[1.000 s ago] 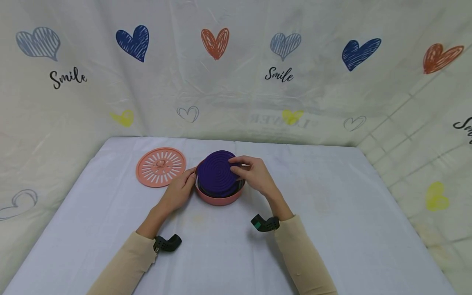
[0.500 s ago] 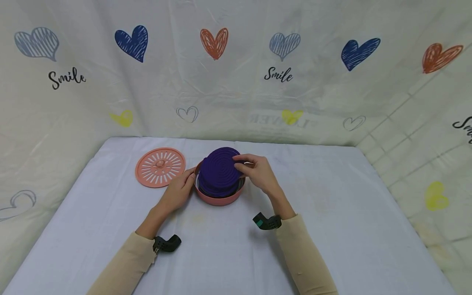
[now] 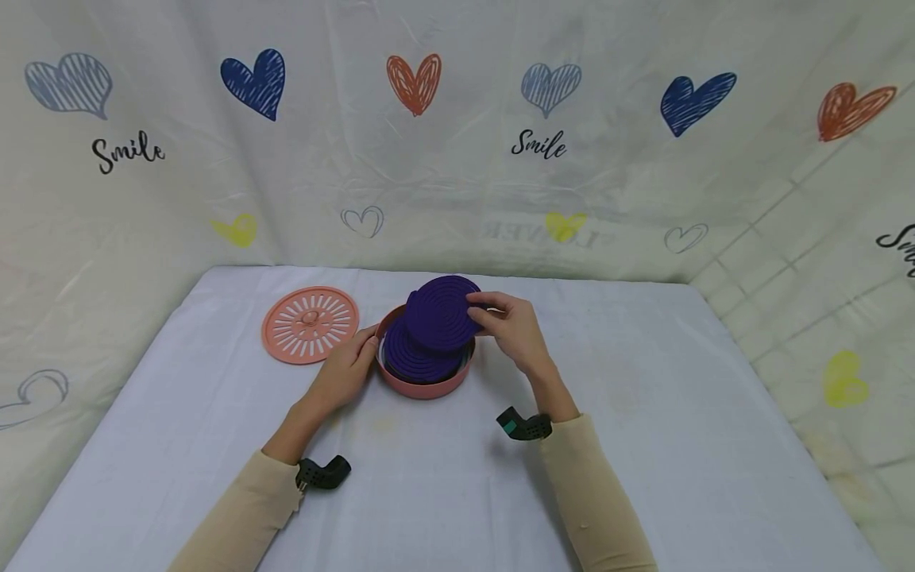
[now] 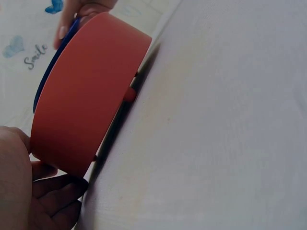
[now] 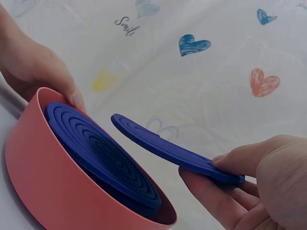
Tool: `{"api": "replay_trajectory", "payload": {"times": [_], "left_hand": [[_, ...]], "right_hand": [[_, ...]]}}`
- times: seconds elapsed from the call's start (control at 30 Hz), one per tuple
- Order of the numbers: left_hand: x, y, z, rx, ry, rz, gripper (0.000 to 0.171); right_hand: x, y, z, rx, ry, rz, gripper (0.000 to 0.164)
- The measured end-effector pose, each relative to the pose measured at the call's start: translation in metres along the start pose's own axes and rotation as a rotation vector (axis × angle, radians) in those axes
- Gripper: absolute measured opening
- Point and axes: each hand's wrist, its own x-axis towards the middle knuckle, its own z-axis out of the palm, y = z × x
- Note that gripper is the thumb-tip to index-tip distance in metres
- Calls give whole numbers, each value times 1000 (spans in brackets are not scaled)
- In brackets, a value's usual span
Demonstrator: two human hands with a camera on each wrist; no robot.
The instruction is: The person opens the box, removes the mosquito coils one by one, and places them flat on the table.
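A round pink coaster holder [image 3: 426, 390] stands on the white table, with a stack of dark blue-purple ridged coasters [image 3: 420, 357] inside. My left hand [image 3: 345, 369] grips the holder's left side, thumb at the rim and fingers low on the wall, as the left wrist view shows. One coaster [image 5: 165, 147] is pinched between thumb and fingers of my right hand [image 3: 511, 330]. It is raised above the stack and shifted toward the back right; the right wrist view shows a gap between it and the holder.
A pink slotted round lid [image 3: 310, 324] with a small knob lies flat to the left of the holder, close to my left hand. Behind the table's back edge hangs a pale curtain [image 3: 457, 175] printed with hearts.
My right hand has lifted the coaster off the stack and moved it up and to the right, uncovering more coasters below. My left hand stays on the holder.
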Motion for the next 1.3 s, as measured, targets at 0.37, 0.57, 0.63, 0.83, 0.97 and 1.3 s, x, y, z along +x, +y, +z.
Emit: {"api": "replay_trajectory", "payload": {"times": [0.37, 0.57, 0.63, 0.83, 0.97, 1.3], "left_hand": [[-1, 0, 0, 4, 5, 0, 47], [0, -2, 1, 9, 10, 5, 47], [0, -2, 1, 7, 10, 5, 47], [0, -2, 2, 0, 18, 10, 46], [1, -1, 2, 2, 30, 21, 45], [1, -2, 2, -2, 26, 25, 45]], "right_hand": [[3, 5, -8, 88, 87, -27, 28], [5, 11, -15, 119, 112, -17, 29], [6, 12, -17, 127, 122, -12, 29], [7, 15, -21, 134, 163, 6, 29], [8, 17, -24, 126, 186, 18, 29], [7, 23, -31, 110, 223, 26, 30]]}}
